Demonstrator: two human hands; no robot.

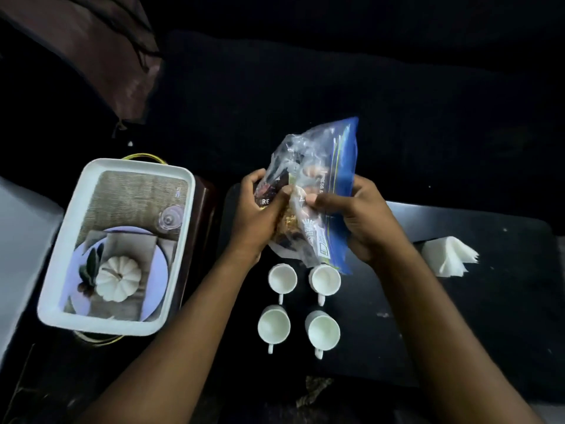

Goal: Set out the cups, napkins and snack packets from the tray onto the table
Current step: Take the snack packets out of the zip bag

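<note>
Both hands hold up a clear zip bag [315, 191] w/ a blue seal strip, above the dark table [489, 301]. Left hand [260, 215] is curled closed on the bag's left side: fingers wrap behind the plastic, thumb pressed across the front near the bag's middle. Right hand [357, 221] grips the right side by the blue strip, fingers folded around the edge, thumb pointing in toward the left thumb; the two thumbs nearly meet. Neither hand is spread; both are clenched on the plastic. Inside the bag: snack packets [284, 215], crumpled together, one dark w/ printed letters, others tan/gold; exact count can't be told. Bag is tilted, seal end up and to the right, bottom end hanging just over the far cups.

Head view, rest of scene: four white cups [282, 278] stand on the table in a 2x2 block right below the hands, openings up, handles pointing toward the person, near but not touching each other. Folded white napkins [446, 255] lie on the table to the right, well apart from the cups, just beside the right wrist. White tray [186, 240] sits to the left, off the dark table, w/ a printed pic of a plate and a white pumpkin on its floor; nothing loose seen in it. Brownish fabric [116, 65] shows at upper left.
</note>
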